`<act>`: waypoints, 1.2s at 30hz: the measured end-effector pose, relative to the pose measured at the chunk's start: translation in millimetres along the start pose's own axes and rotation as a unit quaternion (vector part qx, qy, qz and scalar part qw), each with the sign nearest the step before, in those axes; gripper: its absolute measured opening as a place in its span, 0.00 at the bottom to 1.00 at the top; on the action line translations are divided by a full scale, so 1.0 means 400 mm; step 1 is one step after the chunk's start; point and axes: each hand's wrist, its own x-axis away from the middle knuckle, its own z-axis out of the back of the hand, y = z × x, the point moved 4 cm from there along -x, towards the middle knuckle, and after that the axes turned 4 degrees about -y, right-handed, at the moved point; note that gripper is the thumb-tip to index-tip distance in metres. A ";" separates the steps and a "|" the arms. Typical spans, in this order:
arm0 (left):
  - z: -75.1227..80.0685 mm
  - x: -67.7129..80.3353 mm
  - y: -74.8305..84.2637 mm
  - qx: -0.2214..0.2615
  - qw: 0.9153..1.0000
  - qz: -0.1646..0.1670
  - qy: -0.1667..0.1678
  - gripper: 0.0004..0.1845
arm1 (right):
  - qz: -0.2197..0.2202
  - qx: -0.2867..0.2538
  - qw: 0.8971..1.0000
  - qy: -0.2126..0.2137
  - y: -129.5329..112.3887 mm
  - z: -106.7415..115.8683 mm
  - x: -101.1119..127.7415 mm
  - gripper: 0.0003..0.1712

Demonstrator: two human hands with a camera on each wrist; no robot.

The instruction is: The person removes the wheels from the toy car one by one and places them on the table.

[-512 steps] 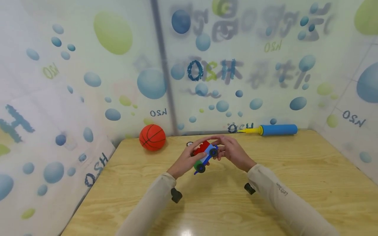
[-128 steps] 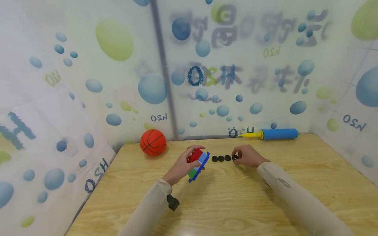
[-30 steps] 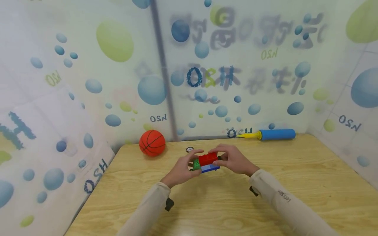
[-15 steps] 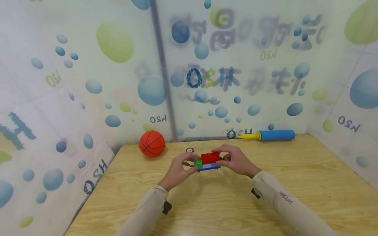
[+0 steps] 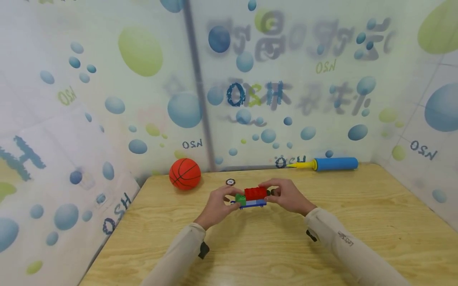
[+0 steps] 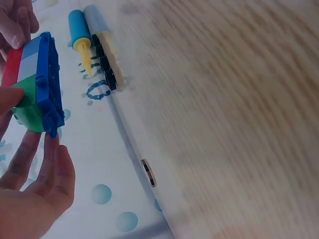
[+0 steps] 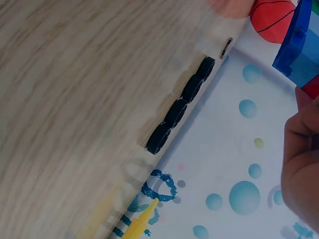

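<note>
A toy car body of building blocks (image 5: pixel 255 194), red on top, green at one end and on a blue wheel-less base, is held level above the table. My left hand (image 5: pixel 216 205) pinches its green end between thumb and fingers. At the other end, my right hand (image 5: pixel 289 195) pinches the red block (image 7: pixel 314 88). Several black toy wheels (image 7: pixel 174 113) lie in a row on the table beyond the car, mostly hidden in the head view. The left wrist view shows the blue underside (image 6: pixel 49 82) with no wheels on it.
An orange-red toy basketball (image 5: pixel 185 174) sits at the back left. Near it lies a small black-and-white disc (image 5: pixel 230 182). A blue and yellow hand pump (image 5: pixel 336 163) lies along the back wall. The wooden table (image 5: pixel 250 254) meets patterned walls at its back and left.
Wheels on the car earlier are now off and lined up on the table. My right hand has left the row's last wheel and grips the car, which has turned level.
</note>
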 end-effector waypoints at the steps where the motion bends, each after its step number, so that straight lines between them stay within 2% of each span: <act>1: -0.001 -0.001 -0.001 -0.002 1.000 0.005 -0.005 0.16 | -0.002 -0.002 1.000 -0.002 0.004 -0.001 0.000 0.24; 8: -0.020 -0.010 -0.011 -0.038 0.998 0.012 -0.046 0.27 | -0.024 0.019 0.999 -0.012 0.033 -0.016 -0.005 0.22; 16: -0.037 -0.020 -0.019 -0.077 0.991 0.006 -0.110 0.27 | -0.028 0.064 0.997 -0.037 0.050 -0.030 -0.015 0.20; 21: -0.035 -0.039 -0.017 -0.092 0.989 -0.005 -0.113 0.28 | -0.028 0.076 0.996 -0.039 0.049 -0.026 -0.028 0.19; 29: -0.045 -0.053 -0.026 -0.132 0.983 0.022 -0.123 0.27 | -0.037 0.084 0.994 -0.052 0.059 -0.030 -0.039 0.19; 36: -0.056 -0.062 -0.026 -0.145 0.980 0.046 -0.128 0.28 | -0.040 0.092 0.993 -0.056 0.062 -0.031 -0.042 0.19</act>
